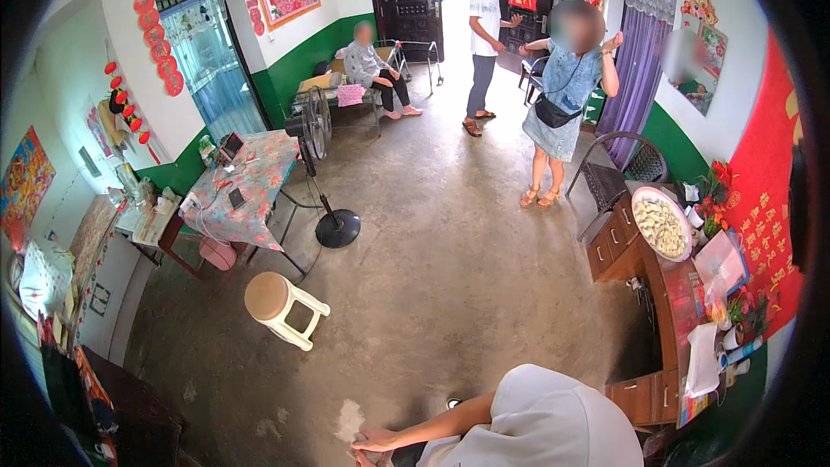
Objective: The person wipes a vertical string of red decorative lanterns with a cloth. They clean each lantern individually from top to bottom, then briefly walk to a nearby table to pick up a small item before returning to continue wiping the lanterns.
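Observation:
At the bottom edge, a bare forearm reaches left from a white short sleeve (551, 402). My right hand (377, 440) is at its end, low over the concrete floor (415, 311). Its fingers meet what looks like part of my left hand (364, 459), mostly cut off by the frame's edge. Whether either hand holds anything cannot be made out. Dark trouser cloth (408, 456) shows beside the hands, and a shoe tip (454, 403) peeks out past the forearm. Nearest on the floor, up and left, stands a cream plastic stool (269, 296) with a tan seat.
A pedestal fan (337, 227) stands beside a table with a floral cloth (259, 162). On the right, a wooden desk (668, 311) carries a basin (655, 253) of pale food pieces. One person (483, 32) and another (561, 84) stand near the doorway; a third (369, 65) sits by a walking frame (421, 52).

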Motion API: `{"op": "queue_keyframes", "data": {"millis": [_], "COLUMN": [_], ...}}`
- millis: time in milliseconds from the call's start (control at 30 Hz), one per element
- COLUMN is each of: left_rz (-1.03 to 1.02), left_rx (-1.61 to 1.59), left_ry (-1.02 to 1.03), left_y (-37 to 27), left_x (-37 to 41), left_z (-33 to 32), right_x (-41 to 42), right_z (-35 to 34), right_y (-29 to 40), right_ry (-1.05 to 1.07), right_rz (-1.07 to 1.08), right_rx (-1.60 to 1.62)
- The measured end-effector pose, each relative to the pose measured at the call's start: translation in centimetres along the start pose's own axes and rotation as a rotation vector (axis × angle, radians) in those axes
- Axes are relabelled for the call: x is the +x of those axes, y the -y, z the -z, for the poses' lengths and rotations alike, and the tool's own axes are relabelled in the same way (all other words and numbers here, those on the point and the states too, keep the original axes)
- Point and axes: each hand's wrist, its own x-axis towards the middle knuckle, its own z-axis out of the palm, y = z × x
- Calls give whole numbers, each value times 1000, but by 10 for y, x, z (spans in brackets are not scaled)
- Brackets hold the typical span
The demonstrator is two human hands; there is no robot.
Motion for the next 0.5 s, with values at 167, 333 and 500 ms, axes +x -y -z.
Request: {"op": "queue_keyframes", "data": {"millis": [167, 333, 500], "left_rz": [-98, -204, -339], "left_rx": [170, 273, 48], "left_ry": [62, 104, 99], "left_y": [-11, -17, 23], "left_x": [76, 174, 321], "left_z": [41, 102, 133], "right_x": [64, 133, 214], "right_z": [10, 21, 22], "right_y": [43, 121, 203], "right_ry": [-152, -22, -36], "right_rz": [29, -110, -5], "right_rx": [129, 545, 650]}}
